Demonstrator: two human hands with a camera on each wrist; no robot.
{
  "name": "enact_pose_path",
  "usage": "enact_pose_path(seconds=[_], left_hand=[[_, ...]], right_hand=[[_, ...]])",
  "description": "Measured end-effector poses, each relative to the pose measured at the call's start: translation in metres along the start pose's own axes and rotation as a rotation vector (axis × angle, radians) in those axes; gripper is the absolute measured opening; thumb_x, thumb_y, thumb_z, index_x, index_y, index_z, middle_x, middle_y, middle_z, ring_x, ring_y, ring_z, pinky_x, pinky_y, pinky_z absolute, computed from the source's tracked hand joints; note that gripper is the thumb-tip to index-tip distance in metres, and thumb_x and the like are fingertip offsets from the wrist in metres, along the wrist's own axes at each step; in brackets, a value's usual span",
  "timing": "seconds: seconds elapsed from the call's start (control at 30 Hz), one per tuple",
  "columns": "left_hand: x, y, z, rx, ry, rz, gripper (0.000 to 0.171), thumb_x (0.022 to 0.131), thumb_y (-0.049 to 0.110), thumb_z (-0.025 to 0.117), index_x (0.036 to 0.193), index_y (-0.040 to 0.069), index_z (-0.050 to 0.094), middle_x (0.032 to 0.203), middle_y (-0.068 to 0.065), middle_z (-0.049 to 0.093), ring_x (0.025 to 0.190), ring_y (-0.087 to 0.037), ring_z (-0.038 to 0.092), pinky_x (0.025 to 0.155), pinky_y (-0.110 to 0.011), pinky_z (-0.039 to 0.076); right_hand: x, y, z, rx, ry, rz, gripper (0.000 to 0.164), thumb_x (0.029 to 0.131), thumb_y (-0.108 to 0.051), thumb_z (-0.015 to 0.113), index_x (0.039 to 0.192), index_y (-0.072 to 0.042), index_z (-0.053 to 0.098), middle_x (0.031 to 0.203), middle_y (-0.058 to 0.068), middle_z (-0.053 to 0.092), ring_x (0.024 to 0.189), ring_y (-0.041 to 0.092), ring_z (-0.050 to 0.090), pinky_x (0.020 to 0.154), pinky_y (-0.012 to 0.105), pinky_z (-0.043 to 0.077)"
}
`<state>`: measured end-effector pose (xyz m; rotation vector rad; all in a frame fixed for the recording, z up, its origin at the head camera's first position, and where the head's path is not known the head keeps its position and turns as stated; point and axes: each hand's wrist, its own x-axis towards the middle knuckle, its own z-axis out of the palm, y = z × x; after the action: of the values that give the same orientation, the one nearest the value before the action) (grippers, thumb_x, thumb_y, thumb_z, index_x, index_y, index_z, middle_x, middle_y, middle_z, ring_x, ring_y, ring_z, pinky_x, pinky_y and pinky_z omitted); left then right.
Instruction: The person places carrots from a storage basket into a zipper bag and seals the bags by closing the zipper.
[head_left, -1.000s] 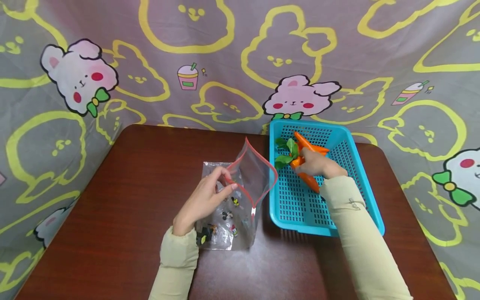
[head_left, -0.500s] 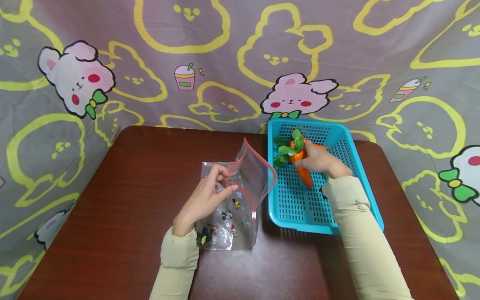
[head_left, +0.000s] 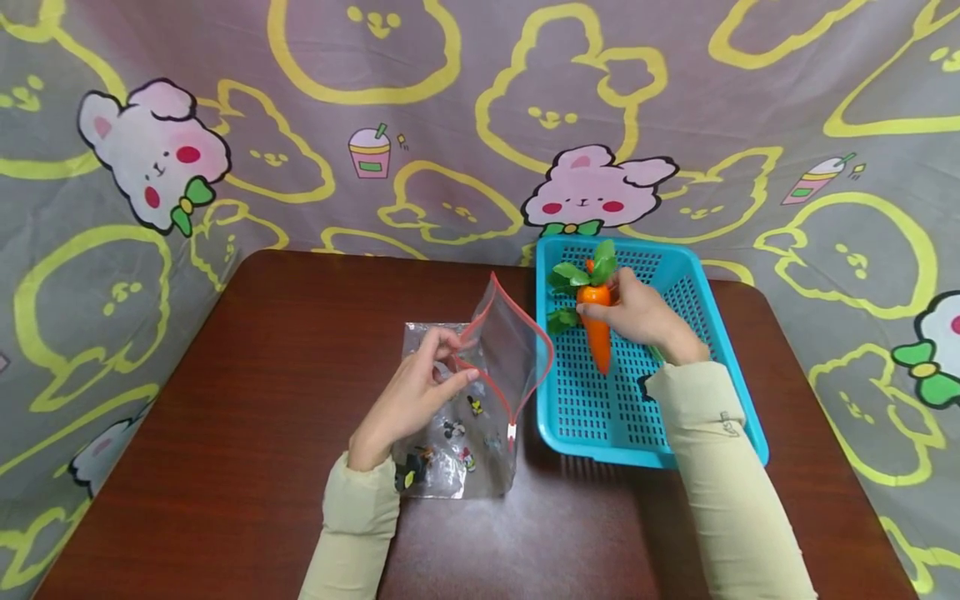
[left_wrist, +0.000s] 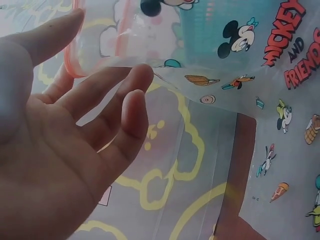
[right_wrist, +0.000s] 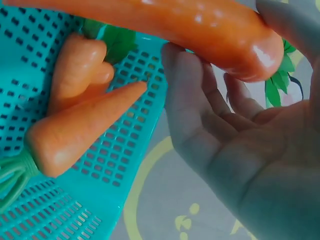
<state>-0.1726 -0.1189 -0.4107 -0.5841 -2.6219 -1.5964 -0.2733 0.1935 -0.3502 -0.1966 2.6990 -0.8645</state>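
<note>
My right hand (head_left: pixel 647 315) grips a bright orange carrot (head_left: pixel 597 332) with green leaves at its top, over the left part of a turquoise basket (head_left: pixel 637 458). In the right wrist view the thumb and fingers lie around the thick end of that carrot (right_wrist: pixel 210 32). More carrots (right_wrist: pixel 75 132) lie in the basket below the hand. My left hand (head_left: pixel 408 400) pinches the red rim of a clear zip bag (head_left: pixel 517 350) printed with cartoon figures. The bag's mouth gapes toward the basket. In the left wrist view the thumb and fingers are at the bag's edge (left_wrist: pixel 75 45).
A dark brown wooden table (head_left: pixel 247 417) bears the bag and the basket. Behind it hangs a grey cloth (head_left: pixel 450 125) with yellow outlines and cartoon rabbits. The bag's right edge is close to the basket's left rim.
My right hand has lifted one carrot from the others in the basket and turned it leaves up, tip toward me. My left hand still holds the bag in place.
</note>
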Motion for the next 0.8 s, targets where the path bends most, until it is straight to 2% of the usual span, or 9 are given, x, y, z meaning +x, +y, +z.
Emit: enact_pose_path(seconds=[0.13, 0.33, 0.5, 0.8], left_hand=[[0.001, 0.000, 0.001, -0.051, 0.004, 0.002, 0.039, 0.091, 0.019, 0.068, 0.118, 0.011, 0.041, 0.130, -0.009, 0.063, 0.088, -0.012, 0.062, 0.072, -0.032, 0.047], [0.001, 0.001, 0.001, -0.025, -0.006, 0.003, 0.040, 0.091, 0.020, 0.068, 0.121, 0.013, 0.042, 0.131, -0.001, 0.063, 0.091, -0.011, 0.061, 0.078, -0.035, 0.048], [0.001, 0.001, 0.002, -0.018, -0.001, 0.011, 0.040, 0.090, 0.019, 0.068, 0.120, 0.013, 0.043, 0.130, -0.001, 0.064, 0.091, -0.011, 0.060, 0.078, -0.033, 0.048], [0.001, 0.002, 0.004, -0.006, -0.005, 0.045, 0.040, 0.090, 0.019, 0.069, 0.120, 0.013, 0.044, 0.127, -0.001, 0.064, 0.092, -0.011, 0.059, 0.078, -0.028, 0.048]], right_hand=[[-0.003, -0.002, 0.001, 0.062, 0.035, -0.008, 0.066, 0.090, -0.050, 0.061, 0.125, 0.000, 0.034, 0.117, 0.021, 0.053, 0.094, 0.031, 0.056, 0.072, 0.030, 0.050], [-0.009, -0.007, 0.001, 0.113, 0.102, -0.021, 0.071, 0.089, -0.053, 0.061, 0.127, 0.000, 0.034, 0.119, 0.022, 0.052, 0.097, 0.032, 0.056, 0.072, 0.031, 0.052], [-0.013, -0.011, 0.001, 0.161, 0.163, -0.032, 0.069, 0.089, -0.051, 0.062, 0.126, 0.000, 0.035, 0.119, 0.021, 0.052, 0.099, 0.033, 0.056, 0.073, 0.035, 0.054], [-0.022, -0.017, 0.000, 0.316, 0.261, -0.079, 0.068, 0.088, -0.052, 0.064, 0.126, -0.002, 0.037, 0.117, 0.016, 0.049, 0.086, 0.027, 0.060, 0.066, 0.027, 0.054]])
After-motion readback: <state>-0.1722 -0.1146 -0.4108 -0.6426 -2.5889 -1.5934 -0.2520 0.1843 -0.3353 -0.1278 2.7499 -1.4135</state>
